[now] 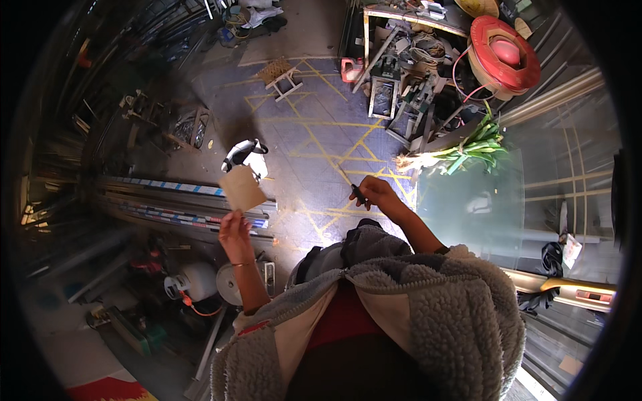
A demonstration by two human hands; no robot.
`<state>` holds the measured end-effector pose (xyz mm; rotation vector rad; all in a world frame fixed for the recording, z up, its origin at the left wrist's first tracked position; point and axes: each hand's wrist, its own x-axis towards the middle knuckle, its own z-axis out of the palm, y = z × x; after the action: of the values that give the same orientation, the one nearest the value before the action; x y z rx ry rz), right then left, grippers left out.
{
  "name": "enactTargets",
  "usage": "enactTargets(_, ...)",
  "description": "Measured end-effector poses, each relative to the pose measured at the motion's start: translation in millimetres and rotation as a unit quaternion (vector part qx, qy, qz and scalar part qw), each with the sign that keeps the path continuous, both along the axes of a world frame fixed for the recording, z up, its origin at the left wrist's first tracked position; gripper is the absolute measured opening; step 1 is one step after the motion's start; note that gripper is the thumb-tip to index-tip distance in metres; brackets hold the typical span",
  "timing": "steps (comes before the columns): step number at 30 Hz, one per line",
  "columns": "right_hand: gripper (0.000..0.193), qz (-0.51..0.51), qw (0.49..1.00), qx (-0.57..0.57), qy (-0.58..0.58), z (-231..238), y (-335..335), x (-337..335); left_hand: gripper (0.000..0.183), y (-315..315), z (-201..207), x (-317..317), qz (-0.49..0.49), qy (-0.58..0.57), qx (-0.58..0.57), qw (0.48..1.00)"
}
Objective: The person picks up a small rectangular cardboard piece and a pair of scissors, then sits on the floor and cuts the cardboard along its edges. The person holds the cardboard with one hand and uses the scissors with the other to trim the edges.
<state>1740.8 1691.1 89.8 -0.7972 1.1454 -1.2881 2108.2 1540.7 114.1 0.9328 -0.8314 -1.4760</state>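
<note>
My left hand [235, 232] holds up a tan square of cardboard [242, 188] by its lower edge, over a bundle of long metal profiles [167, 197] on the floor. My right hand [377, 193] is closed around a thin dark-handled blade or pen-like tool [352, 187] whose tip points up and left. The two hands are apart, the tool not touching the cardboard. A round pane of glass [481, 207] lies just right of my right hand, with a bunch of leeks [461, 152] at its far edge.
Yellow lines mark the paved floor [314, 134]. A small woven stool [281, 75], a cluttered workbench [408, 40], a red hose reel [503, 53], a white gas cylinder [195, 281] and a white bag [244, 157] stand around.
</note>
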Motion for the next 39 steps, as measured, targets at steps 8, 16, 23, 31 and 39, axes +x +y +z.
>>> enactTargets(8, 0.015, -0.059, 0.998, 0.026, 0.004, -31, -175, -84, 0.007, -145, 2, -101, -0.049, -0.014, 0.047, 0.998)
enactTargets(16, 0.007, 0.083, 0.995, -0.017, -0.055, -5, -365, -120, 0.010, -252, 17, -70, 0.105, 0.020, -0.005, 0.994)
enactTargets(23, 0.018, 0.112, 0.992, 0.057, -0.013, -12, -501, -108, 0.012, -366, -1, -33, 0.204, 0.059, 0.006, 0.977)
enactTargets(31, 0.007, 0.062, 0.997, 0.050, -0.008, 2, -636, -122, 0.006, -542, 1, -78, 0.147, 0.099, 0.048, 0.983)
enactTargets(39, 0.010, 0.036, 0.997, 0.062, 0.007, -11, -780, -181, 0.007, -674, 7, -138, 0.142, 0.031, 0.072, 0.987)
